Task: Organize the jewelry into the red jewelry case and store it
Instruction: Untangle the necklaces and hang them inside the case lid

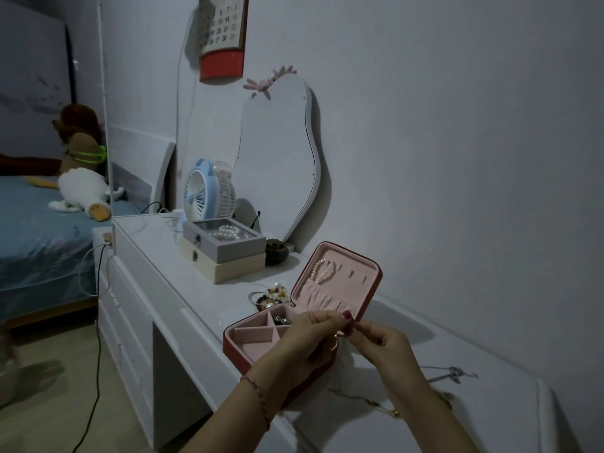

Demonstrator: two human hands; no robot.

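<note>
The red jewelry case (261, 346) lies open on the white dresser (157, 256) in front of me, its pink-lined lid tilted back toward the wall. A pearl bracelet (322, 271) hangs inside the lid above a gathered pocket, and some dark metal pieces sit in a back compartment of the tray. I hold both hands just above the case's right side. My left hand (304, 341) and my right hand (380, 343) meet fingertip to fingertip, each pinching a thin chain (367, 400) that trails down onto the dresser top near my right wrist. Just behind the case lies a small heap of bangles and beads (271, 295). Farther back stand a grey box (225, 243) with pearls, stacked on a cream box (228, 268), a blue fan (206, 194) and a curvy mirror (277, 158). A silver hook-shaped piece (452, 372) lies off to the right.
</note>
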